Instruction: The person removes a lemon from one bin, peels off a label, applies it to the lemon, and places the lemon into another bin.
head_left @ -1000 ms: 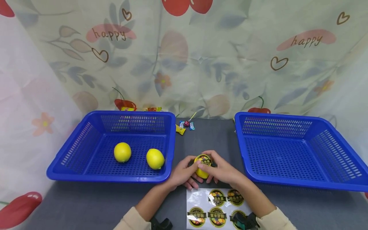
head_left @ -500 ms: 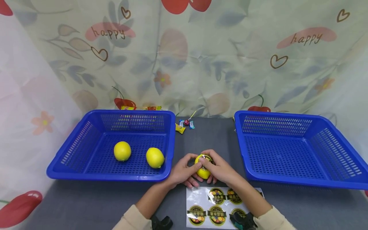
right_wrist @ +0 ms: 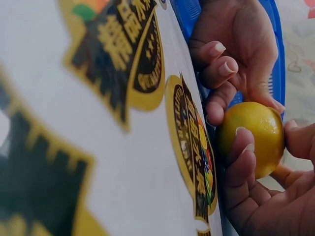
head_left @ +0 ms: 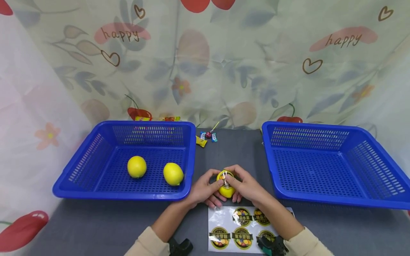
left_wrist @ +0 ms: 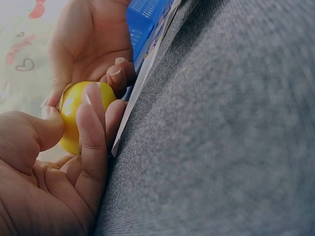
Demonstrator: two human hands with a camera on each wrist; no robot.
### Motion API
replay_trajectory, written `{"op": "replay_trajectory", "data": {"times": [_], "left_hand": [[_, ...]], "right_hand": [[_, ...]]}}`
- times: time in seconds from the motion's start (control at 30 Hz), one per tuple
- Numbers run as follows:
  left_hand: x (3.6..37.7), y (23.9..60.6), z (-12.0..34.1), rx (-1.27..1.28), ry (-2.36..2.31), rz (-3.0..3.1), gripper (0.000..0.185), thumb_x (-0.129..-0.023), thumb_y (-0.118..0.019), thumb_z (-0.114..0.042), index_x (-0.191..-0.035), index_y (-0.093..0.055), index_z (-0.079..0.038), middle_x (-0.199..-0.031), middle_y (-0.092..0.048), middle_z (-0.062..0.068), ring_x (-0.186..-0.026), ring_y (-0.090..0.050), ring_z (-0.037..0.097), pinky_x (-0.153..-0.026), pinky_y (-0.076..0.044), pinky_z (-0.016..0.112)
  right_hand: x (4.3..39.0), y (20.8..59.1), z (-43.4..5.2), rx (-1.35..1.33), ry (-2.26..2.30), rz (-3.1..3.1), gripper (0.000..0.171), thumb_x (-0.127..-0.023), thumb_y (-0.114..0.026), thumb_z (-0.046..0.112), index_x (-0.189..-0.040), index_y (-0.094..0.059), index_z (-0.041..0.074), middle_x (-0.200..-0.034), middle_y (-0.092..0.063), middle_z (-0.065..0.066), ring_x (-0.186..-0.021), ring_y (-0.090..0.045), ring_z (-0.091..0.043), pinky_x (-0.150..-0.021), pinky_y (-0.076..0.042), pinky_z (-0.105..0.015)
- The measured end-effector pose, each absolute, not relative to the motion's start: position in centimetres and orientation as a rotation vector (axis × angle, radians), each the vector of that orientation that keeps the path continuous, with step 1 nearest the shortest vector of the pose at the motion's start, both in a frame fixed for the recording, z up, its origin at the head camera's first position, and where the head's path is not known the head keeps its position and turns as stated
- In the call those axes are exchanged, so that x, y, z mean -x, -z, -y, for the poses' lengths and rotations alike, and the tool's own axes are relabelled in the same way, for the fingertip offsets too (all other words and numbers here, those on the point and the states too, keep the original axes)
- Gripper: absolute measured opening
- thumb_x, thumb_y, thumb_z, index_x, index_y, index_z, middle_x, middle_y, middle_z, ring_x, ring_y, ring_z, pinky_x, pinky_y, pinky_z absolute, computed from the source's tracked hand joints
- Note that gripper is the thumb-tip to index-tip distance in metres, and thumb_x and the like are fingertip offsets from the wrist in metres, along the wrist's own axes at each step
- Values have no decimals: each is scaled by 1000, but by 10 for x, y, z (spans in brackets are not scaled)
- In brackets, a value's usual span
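Between both hands, just above the sticker sheet in the head view, is a yellow lemon point(head_left: 228, 192) with a round black-and-gold sticker point(head_left: 225, 179) on its upper side. My left hand point(head_left: 205, 189) curls its fingers under and beside the fruit, its thumb at the sticker's edge. From the other side my right hand point(head_left: 245, 185) grips the lemon, and its thumb presses on the sticker. In the left wrist view fingers of both hands surround the lemon point(left_wrist: 73, 110). The right wrist view shows the lemon point(right_wrist: 261, 142) from below, its sticker side mostly hidden.
A blue basket point(head_left: 121, 196) on the left holds two lemons point(head_left: 136, 166). Another blue basket point(head_left: 336, 201) stands on the right. A white sheet of round stickers point(head_left: 230, 224) lies in front of the hands. Wrapped candies point(head_left: 201, 141) and a lollipop point(head_left: 209, 135) lie at the back.
The right thumb has moved across the sticker, and the lemon has turned slightly in the hands. Both hands stay in nearly the same place. The baskets and their contents have not moved.
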State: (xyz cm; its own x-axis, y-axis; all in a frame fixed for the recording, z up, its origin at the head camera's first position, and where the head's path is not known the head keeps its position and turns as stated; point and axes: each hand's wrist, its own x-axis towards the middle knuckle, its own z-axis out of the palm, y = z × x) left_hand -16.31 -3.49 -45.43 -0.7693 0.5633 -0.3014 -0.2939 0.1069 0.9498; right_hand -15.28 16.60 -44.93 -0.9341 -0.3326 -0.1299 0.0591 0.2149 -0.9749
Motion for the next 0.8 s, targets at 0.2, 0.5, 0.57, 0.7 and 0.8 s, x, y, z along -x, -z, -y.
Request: {"op": "replay_trajectory", "data": {"times": [0.2, 0.5, 0.57, 0.7, 0.8], "left_hand": [[162, 452, 35, -233, -1742, -1757, 43, -108, -47, -25, -146, -34, -11, -87, -72, 22, -54, -66, 15, -45, -52, 24], [162, 454, 35, -216, -1763, -1736, 39, -109, -45, -22, -145, -35, -12, -88, -72, 23, -53, -65, 15, -45, -52, 24], [162, 454, 35, -219, -1764, -1733, 39, -109, -45, -21, -146, -35, -11, -89, -72, 24, -54, -65, 14, -46, -52, 24], [162, 453, 36, -232, -1757, -1736, 40, -109, -44, -21, -146, -33, -10, -90, -72, 25, -54, -65, 14, -46, -53, 25], [162, 452, 36, -238, -1750, -1739, 40, -109, -43, -21, -146, -33, -10, -91, -72, 25, -54, -65, 14, -47, -53, 25]], "right_hand": [[154, 451, -168, 218, 1797, -2116, 40, -106, -51, 24, -139, -47, 2, -129, -52, -21, -52, -58, -20, -44, -48, -28], [156, 450, -171, 159, 1844, -1996, 38, -107, -48, 20, -141, -46, 2, -124, -54, -16, -54, -58, -17, -48, -50, -27], [157, 451, -171, 138, 1851, -1971, 38, -108, -48, 19, -142, -46, 3, -121, -55, -16, -54, -58, -17, -49, -50, -27], [158, 452, -172, 102, 1864, -1926, 38, -108, -46, 18, -143, -45, 3, -113, -57, -16, -54, -58, -17, -49, -50, -26], [159, 452, -172, 85, 1879, -1893, 38, -108, -45, 18, -143, -44, 3, -108, -58, -16, -53, -58, -16, -50, -50, -25]]}}
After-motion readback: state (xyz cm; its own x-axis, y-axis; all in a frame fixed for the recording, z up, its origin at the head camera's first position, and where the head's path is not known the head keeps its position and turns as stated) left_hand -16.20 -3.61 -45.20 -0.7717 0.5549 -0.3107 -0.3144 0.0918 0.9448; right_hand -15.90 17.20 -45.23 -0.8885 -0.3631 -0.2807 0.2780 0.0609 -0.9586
